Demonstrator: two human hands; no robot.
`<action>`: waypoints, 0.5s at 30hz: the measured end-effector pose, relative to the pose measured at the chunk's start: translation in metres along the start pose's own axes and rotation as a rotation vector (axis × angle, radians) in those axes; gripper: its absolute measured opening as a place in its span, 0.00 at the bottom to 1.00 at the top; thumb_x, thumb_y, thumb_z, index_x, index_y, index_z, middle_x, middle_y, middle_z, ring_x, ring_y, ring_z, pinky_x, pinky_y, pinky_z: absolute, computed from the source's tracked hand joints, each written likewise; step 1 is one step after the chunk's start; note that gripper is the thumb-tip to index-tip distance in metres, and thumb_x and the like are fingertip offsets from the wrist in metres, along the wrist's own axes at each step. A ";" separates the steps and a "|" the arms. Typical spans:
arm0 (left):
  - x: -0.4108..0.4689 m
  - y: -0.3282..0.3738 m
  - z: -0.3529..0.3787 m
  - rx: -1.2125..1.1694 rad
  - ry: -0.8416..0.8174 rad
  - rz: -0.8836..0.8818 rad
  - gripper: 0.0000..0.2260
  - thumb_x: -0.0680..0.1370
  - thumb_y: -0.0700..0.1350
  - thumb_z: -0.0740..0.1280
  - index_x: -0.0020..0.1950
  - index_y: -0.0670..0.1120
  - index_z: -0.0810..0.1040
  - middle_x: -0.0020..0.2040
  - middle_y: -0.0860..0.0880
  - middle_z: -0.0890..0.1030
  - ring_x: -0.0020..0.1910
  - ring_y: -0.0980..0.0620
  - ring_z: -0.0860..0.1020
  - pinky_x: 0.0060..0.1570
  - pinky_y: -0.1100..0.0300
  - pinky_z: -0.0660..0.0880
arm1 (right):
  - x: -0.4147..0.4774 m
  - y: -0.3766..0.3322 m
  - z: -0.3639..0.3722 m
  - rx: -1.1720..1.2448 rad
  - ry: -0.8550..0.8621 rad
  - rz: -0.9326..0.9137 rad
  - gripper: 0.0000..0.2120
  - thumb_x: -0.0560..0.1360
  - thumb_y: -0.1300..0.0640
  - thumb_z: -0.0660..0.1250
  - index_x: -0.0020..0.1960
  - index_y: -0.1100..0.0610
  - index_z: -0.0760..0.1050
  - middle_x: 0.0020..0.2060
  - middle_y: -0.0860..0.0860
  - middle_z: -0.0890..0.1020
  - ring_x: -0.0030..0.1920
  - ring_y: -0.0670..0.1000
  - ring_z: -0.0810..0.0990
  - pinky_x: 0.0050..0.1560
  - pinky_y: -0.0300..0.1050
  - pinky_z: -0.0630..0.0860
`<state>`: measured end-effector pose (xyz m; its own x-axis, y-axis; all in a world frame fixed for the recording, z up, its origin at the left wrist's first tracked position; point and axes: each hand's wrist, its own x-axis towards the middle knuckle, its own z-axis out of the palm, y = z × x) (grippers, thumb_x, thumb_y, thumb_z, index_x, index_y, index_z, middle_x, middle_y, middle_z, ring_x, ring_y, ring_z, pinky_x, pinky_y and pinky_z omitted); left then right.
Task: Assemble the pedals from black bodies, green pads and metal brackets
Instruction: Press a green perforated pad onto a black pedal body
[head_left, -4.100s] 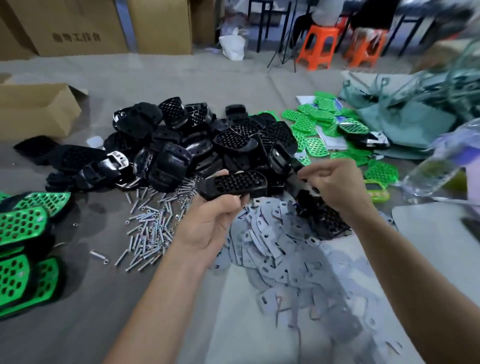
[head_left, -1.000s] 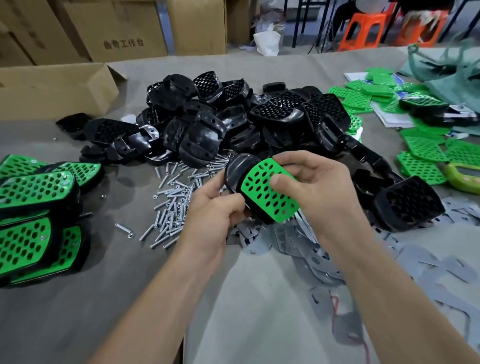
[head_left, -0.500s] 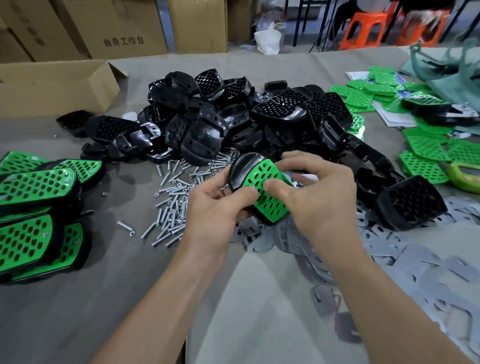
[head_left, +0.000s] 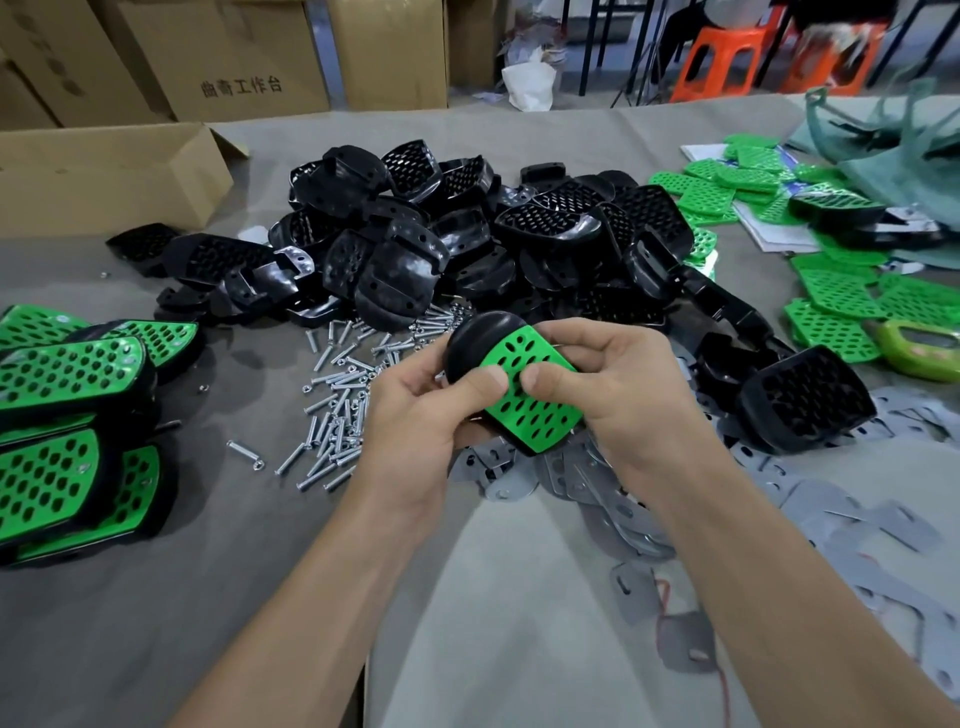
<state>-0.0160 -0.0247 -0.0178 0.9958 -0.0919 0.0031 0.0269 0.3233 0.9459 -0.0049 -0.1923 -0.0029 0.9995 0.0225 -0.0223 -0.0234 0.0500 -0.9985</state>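
Black body (head_left: 475, 345) mostly hidden beneath the green pad (head_left: 524, 402); at nine o'clock, finished pedals (head_left: 62, 374) sliced off by the edge; one o'clock, orange stools (head_left: 722, 57) just a blur.

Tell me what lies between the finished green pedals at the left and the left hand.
In the head view, a loose pile of screws lies there on the grey cloth, nearer the left hand than the finished pedals.
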 end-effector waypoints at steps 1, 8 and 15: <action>0.000 0.000 0.001 0.006 0.021 -0.001 0.11 0.72 0.41 0.72 0.53 0.48 0.88 0.50 0.40 0.86 0.48 0.42 0.86 0.47 0.39 0.84 | 0.000 0.000 0.000 0.001 0.001 0.002 0.15 0.68 0.68 0.78 0.53 0.58 0.84 0.43 0.55 0.88 0.44 0.57 0.88 0.46 0.55 0.84; 0.002 -0.001 0.001 0.000 0.088 -0.024 0.12 0.77 0.32 0.69 0.51 0.46 0.88 0.50 0.37 0.86 0.47 0.40 0.85 0.46 0.41 0.84 | 0.001 0.003 0.003 -0.020 0.023 0.026 0.17 0.65 0.71 0.79 0.52 0.61 0.83 0.41 0.55 0.88 0.42 0.56 0.88 0.44 0.51 0.83; 0.000 -0.003 0.004 0.001 0.110 -0.020 0.12 0.78 0.32 0.68 0.49 0.46 0.88 0.47 0.39 0.86 0.44 0.43 0.85 0.40 0.49 0.84 | 0.004 0.001 0.000 -0.075 -0.080 0.092 0.11 0.71 0.63 0.77 0.52 0.54 0.84 0.45 0.54 0.88 0.47 0.56 0.87 0.50 0.57 0.81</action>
<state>-0.0161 -0.0292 -0.0195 0.9987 0.0052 -0.0516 0.0472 0.3211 0.9459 -0.0013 -0.1918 -0.0039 0.9883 0.1031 -0.1127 -0.1101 -0.0305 -0.9935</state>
